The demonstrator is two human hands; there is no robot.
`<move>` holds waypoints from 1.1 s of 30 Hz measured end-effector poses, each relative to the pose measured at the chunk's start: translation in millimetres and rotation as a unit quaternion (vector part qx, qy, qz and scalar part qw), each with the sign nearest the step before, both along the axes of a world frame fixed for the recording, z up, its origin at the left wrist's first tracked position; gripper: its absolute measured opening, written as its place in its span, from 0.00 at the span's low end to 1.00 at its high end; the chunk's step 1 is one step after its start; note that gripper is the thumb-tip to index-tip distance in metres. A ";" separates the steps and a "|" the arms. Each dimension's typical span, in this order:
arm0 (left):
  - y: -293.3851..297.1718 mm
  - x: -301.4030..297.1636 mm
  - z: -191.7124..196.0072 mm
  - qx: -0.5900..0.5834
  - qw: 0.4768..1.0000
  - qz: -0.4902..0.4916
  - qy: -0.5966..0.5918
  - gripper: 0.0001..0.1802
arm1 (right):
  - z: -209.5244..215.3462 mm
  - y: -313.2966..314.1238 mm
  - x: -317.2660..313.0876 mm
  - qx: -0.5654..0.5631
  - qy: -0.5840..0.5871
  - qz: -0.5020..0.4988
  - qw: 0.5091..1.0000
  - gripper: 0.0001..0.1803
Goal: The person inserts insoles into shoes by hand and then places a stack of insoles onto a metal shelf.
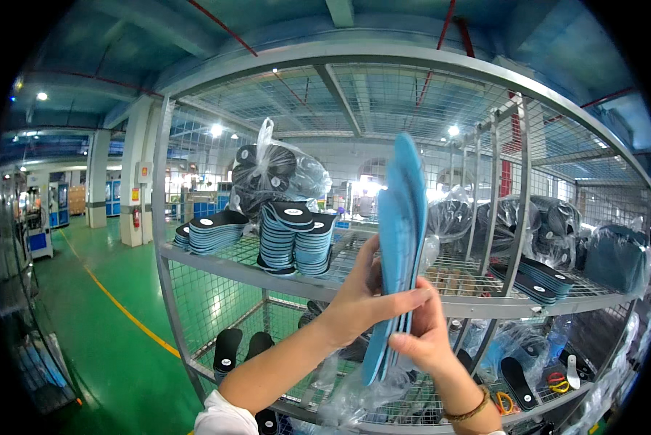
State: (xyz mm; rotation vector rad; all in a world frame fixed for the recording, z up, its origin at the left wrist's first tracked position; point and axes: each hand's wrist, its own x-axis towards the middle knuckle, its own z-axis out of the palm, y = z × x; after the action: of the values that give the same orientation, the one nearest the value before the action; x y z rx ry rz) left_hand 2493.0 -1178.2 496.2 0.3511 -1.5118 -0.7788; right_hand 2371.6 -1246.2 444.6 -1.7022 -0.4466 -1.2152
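Ok — held insoles (398,246), wht. labels (294,212) behind

Both hands on a bundle of blue insoles (399,232), held upright, slightly tilted, before a wire-mesh rack (485,307). Left hand (361,304): thumb laid across the near face. Right hand (428,332): grips lower, at the right edge. Upper shelf, left of bundle: I note stacked black-and-blue insoles (276,243), a clear bag (267,177) of dark pieces behind. Lower shelf, right: orange-handled scissors (504,401) near a black insole (516,380). Far left: red fire extinguisher (136,218) by a column (133,152).
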 end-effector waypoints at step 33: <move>-32.3 -102.2 -188.7 0.278 0.902 -0.312 -0.114 0.55 | -206.3 49.2 -138.2 0.240 -0.079 -0.338 0.907 0.59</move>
State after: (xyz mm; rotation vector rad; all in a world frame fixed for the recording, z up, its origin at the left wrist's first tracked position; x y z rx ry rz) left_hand 2390.9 -1210.5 307.6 0.3887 -1.6142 -1.7474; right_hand 2233.5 -1197.0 238.3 -1.3538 0.3786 -1.7874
